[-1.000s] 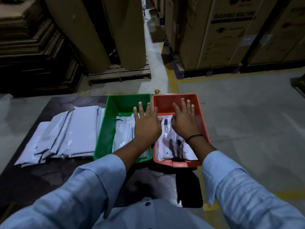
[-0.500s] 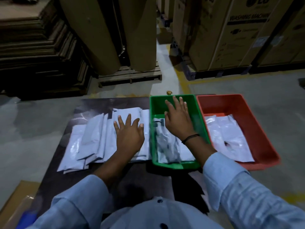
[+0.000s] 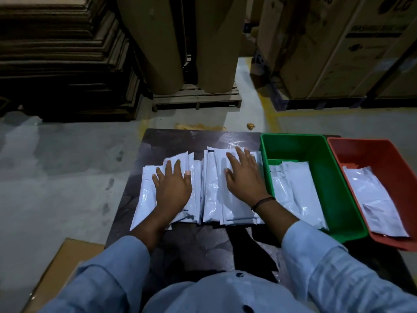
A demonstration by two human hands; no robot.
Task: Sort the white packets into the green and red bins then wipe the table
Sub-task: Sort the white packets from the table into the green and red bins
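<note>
Currently logged left hand (image 3: pixel 172 188) as flat, palm down, fingers straight and slightly spread, gripping nothing, pressed onto the white packets (image 3: pixel 212 199) well left of the green bin (image 3: pixel 338 188). Logged right hand (image 3: pixel 244 179) the same way: flat, fingers straight and fanned, nothing held, resting on the end of that pile just beside the green bin's left wall. Noted a dark wristband (image 3: pixel 262 201) on the right wrist and light blue sleeves (image 3: pixel 112 279) on both arms, nearer the camera than the green bin. Recorded the white packets as an overlapping row, long sides running away from the camera, lying loose on the dark table (image 3: pixel 180 141) left of the green bin; touching its wall or just short of it, cannot tell which. Found green-bin packets (image 3: pixel 293 193) lying flat inside the green bin, along its left side, count unclear. Found the red bin (image 3: pixel 383 154) directly right of the green bin, rims side by side, with red-bin packets (image 3: pixel 374 199) flat on its bottom. Located both bins at the table's right end. Spotted a small golden scrap (image 3: pixel 251 126) on the grey floor (image 3: pixel 56 166) just beyond the green bin's far left corner. Saw brown paper rolls (image 3: pixel 153 41) on a wooden pallet (image 3: pixel 196 98) farther beyond, printed cartons (image 3: pixel 338 53) straight behind the green bin, flattened cardboard stacks (image 3: pixel 63 53) far to its left.
</note>
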